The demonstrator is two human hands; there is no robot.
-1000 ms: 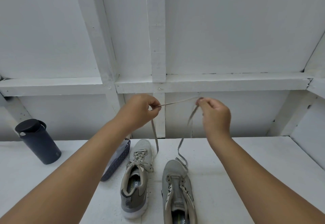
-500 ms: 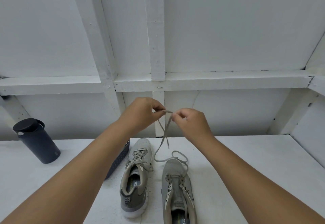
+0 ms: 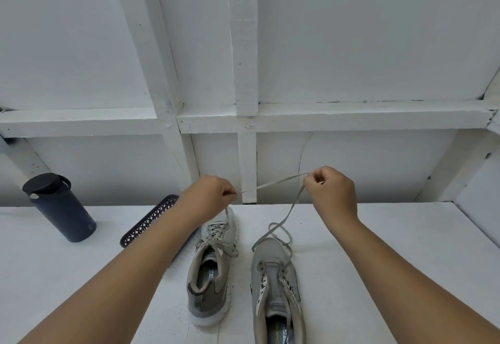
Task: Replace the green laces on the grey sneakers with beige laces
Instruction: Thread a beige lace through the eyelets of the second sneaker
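Head view is showing a beige lace (image 3: 273, 184) being stretched nearly level between two raised hands, its long axis running left to right and rising slightly toward the right. Left hand (image 3: 208, 197) and right hand (image 3: 331, 192) are each pinching it with curled fingers, the slack trailing down onto the toe of the right grey sneaker (image 3: 276, 284). Both sneakers are lying lengthwise on the white desk (image 3: 378, 249), toes pointing away toward the wall, the left grey sneaker (image 3: 213, 270) sitting beside a dark perforated tray (image 3: 151, 222) and a dark bottle (image 3: 59, 208) standing further left.

Left grip (image 3: 209, 197), right grip (image 3: 331, 191): raised, pinching
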